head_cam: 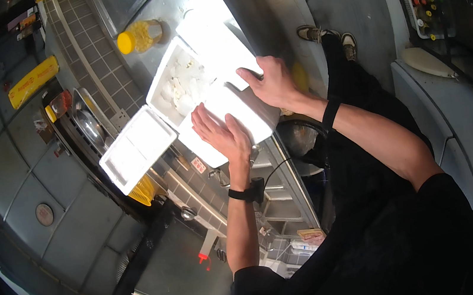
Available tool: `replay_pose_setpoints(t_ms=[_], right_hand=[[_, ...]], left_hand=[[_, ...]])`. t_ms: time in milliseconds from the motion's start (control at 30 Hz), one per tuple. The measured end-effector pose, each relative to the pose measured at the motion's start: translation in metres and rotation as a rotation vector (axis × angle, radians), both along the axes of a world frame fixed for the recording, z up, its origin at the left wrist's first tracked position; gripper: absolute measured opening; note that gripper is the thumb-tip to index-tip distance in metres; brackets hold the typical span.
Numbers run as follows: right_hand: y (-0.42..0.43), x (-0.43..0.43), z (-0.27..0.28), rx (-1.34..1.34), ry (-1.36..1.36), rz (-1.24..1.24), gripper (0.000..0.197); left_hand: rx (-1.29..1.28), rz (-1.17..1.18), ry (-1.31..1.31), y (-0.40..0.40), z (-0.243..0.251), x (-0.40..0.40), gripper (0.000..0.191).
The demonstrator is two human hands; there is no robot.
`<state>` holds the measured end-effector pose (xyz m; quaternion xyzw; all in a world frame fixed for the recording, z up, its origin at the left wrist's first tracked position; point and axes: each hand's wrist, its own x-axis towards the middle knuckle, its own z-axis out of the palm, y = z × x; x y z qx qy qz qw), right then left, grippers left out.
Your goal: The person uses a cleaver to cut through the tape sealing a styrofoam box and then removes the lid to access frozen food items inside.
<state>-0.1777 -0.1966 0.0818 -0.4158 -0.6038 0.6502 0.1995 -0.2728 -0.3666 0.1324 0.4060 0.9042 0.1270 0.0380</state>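
A white box (170, 69) stands on the steel counter, its compartment holding clear ice pieces (181, 87). My left hand (223, 135) lies palm down on the smooth white top (255, 122) beside that compartment, thumb spread from the fingers. At the box's right side, my right hand (270, 80) grips an edge between thumb and fingers; part of the grip is hidden. Bright glare washes out the white panel (218, 42) beyond it, so its outline is hard to tell. On the left, a white rectangular lid (138, 147) with a raised rim extends outward from the box.
A jar with a yellow lid (139, 37) stands behind the box on the counter, near a clear-sided tray (121, 3). Below the box are a black bin (302, 139) and a metal rack (280, 191). A bottle crate (423, 2) sits at the far right.
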Motion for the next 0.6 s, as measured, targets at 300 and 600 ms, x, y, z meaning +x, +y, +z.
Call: replay_pose_setpoints(t_ms=[300,600], right_hand=[[0.029,-0.015,0.007,-0.014,0.025,0.253,0.044],[0.082,-0.025,0.031,-0.11,-0.145,0.809,0.047]], left_hand=[[0.005,-0.019,0.005,0.001,-0.003,0.001,0.064],[0.036,0.011,0.009,0.006,-0.007,0.002,0.073]])
